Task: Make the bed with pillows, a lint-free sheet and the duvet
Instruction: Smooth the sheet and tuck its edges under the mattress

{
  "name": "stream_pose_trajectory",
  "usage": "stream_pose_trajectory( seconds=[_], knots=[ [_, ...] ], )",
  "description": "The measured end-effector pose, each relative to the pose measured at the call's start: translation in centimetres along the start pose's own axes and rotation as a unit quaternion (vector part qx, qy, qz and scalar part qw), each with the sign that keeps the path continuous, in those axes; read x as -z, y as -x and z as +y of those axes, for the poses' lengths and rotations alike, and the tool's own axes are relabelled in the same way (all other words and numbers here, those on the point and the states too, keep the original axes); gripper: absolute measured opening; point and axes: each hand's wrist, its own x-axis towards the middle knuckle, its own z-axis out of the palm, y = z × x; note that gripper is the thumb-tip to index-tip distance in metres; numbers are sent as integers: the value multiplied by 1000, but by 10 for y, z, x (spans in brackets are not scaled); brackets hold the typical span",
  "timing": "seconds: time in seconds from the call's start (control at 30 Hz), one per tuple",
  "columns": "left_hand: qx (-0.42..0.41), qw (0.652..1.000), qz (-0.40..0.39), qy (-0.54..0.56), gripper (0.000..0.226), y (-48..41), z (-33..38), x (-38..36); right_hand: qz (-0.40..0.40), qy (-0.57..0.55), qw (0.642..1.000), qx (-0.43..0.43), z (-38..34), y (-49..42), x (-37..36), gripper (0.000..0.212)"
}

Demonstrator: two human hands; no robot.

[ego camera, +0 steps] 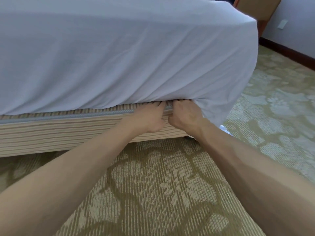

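A white sheet point(129, 53) covers the mattress and hangs down its near side, with creases running toward the right corner. My left hand point(150, 116) and my right hand point(184, 114) sit side by side at the sheet's lower edge near that corner. The fingertips of both reach into the gap between mattress and striped bed base point(68, 132) and are hidden there. A loose tail of sheet point(214, 109) hangs at the corner, right of my right hand. No pillows or duvet are in view.
Patterned green and beige carpet point(153, 193) spreads under my arms and to the right of the bed. A wall with a dark skirting board point(288, 51) runs at the far right. A wooden headboard or chair point(255, 9) stands behind the bed corner.
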Motion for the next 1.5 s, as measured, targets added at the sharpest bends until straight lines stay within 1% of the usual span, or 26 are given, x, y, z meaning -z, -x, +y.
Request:
stream_pose_trajectory(
  seconds=[0.07, 0.13, 0.17, 0.23, 0.3, 0.33, 0.5, 0.6, 0.7, 0.8, 0.87, 0.97, 1.03, 1.13, 1.23, 1.3, 1.4, 1.5],
  knots=[
    [-16, 1000, -12, -11, 78, 6, -6, -2, -20, 27, 999, 4, 5, -6, -3, 31],
    [-22, 1000, -6, -15, 81, 11, -7, -2, -35, 32, 999, 4, 9, -10, -7, 31],
    [-26, 999, 3, -20, 82, 13, -5, -3, -44, 31, 999, 6, 11, -10, -8, 36],
    [-30, 999, 13, -27, 84, 19, -2, -4, -69, 27, 997, 18, 13, -9, -6, 54],
    [-30, 999, 21, -20, 86, 22, 0, -6, -113, 34, 993, 26, 13, -3, 1, 70],
    [-29, 999, 25, -16, 87, 23, 1, -6, -129, 34, 991, 25, 10, 2, 7, 74],
    [-15, 999, 50, -12, 93, 22, 2, -11, -161, 10, 987, 14, -8, 31, 37, 84],
    [-24, 998, 40, 48, 93, 20, -3, -10, -211, 62, 975, -20, -10, 38, 57, 86],
    [-39, 996, 46, 65, 91, 23, -5, -10, -211, 51, 973, -75, -6, 33, 58, 90],
    [-47, 996, 56, 49, 89, 26, -13, -11, -204, 16, 975, -85, -6, 26, 35, 97],
    [-47, 996, 62, 42, 84, 26, -12, -5, -183, 18, 980, -77, 5, 19, 25, 91],
    [-43, 997, 55, 24, 78, 24, -1, 4, -164, 2, 985, -52, 25, 0, 20, 72],
    [-35, 998, 53, 2, 81, 22, 9, 6, -160, 17, 987, -23, 31, -7, 16, 61],
    [-8, 998, 44, -43, 93, 17, 23, 8, -115, 75, 988, 68, 41, -7, 12, 49],
    [39, 997, 33, -54, 104, 1, 43, 8, -77, 98, 978, 168, 53, -14, 25, 29],
    [80, 994, 47, -57, 103, -11, 57, 4, -66, 104, 966, 226, 61, -16, 32, 18],
    [131, 987, 65, -73, 96, -20, 74, -8, -22, 113, 947, 300, 76, -17, 24, 15],
    [165, 981, 72, -73, 92, -24, 83, -21, -1, 65, 943, 327, 92, -19, 10, 29]
  ],
)
